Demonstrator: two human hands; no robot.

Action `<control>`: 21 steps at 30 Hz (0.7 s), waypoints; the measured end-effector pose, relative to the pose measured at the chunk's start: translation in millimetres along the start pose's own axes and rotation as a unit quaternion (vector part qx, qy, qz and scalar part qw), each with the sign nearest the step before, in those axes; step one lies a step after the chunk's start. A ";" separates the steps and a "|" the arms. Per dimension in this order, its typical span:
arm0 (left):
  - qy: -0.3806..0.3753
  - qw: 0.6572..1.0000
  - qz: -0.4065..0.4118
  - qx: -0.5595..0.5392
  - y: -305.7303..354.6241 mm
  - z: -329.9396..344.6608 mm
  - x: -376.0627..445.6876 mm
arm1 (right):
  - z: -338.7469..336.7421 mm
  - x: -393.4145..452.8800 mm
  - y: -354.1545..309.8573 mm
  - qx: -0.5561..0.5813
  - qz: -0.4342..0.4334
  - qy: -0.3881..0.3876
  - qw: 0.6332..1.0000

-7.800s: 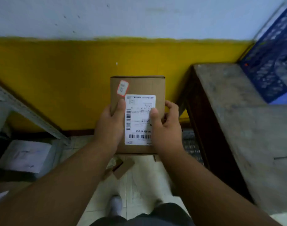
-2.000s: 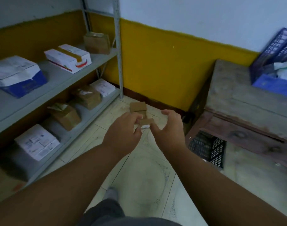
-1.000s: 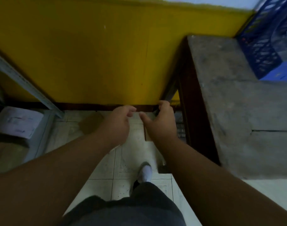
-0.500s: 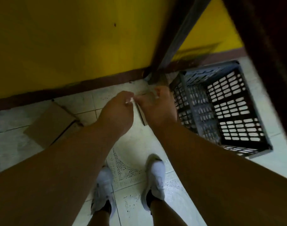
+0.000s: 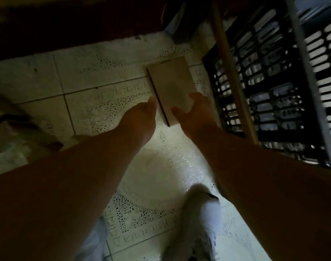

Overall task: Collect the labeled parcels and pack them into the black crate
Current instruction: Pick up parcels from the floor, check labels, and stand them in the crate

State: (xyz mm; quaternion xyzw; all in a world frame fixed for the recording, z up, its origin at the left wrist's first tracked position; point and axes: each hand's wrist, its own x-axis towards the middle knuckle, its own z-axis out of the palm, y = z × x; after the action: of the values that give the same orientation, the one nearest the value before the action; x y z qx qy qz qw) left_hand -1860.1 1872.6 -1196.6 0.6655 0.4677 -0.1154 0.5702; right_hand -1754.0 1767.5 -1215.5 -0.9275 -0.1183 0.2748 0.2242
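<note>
One brown cardboard parcel (image 5: 171, 87) lies flat on the tiled floor (image 5: 96, 76), plain side up, no label showing on the visible face. It sits just beside the black crate (image 5: 270, 87), which stands at its three o'clock, outside the crate and not in it.

Both hands reach down to the near end of the parcel. The left hand (image 5: 140, 117) is at its seven o'clock edge with fingers drawn together, and whether it touches the cardboard cannot be told in the dim, blurred view. The right hand (image 5: 194, 110) has its grip spread wide, thumb and fingers apart, over the parcel's five o'clock corner, not closed on it.

Half a second ago the hands were higher, close together near the crate's rim, and the view took in the yellow wall; now the head has dipped further, the wall is gone from sight, and the hands have parted over the parcel.

Around it: a pale slanted bar (image 5: 234, 76) crosses in front of the crate, a dark band runs along the floor at twelve o'clock, and a white shoe (image 5: 202, 219) stands at six o'clock.
</note>
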 end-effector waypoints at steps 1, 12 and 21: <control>-0.003 1.000 -0.008 -0.008 -3.8 6.2 11.6 | 5.0 15.7 5.7 -0.018 -0.006 0.006 1.000; 0.094 0.986 -0.112 -0.084 34.3 5.2 46.0 | 5.4 55.1 -29.1 0.040 0.102 -0.030 0.994; 0.250 0.967 -0.026 0.036 151.4 -120.6 -132.7 | -126.4 -117.9 -197.4 0.228 0.030 0.041 0.972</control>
State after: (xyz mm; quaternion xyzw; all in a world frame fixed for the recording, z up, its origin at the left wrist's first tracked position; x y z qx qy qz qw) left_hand -1862.9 1925.2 -967.9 0.6808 0.6081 0.0233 0.4077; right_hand -1798.6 1854.8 -972.2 -0.8653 -0.0151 0.2631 0.4264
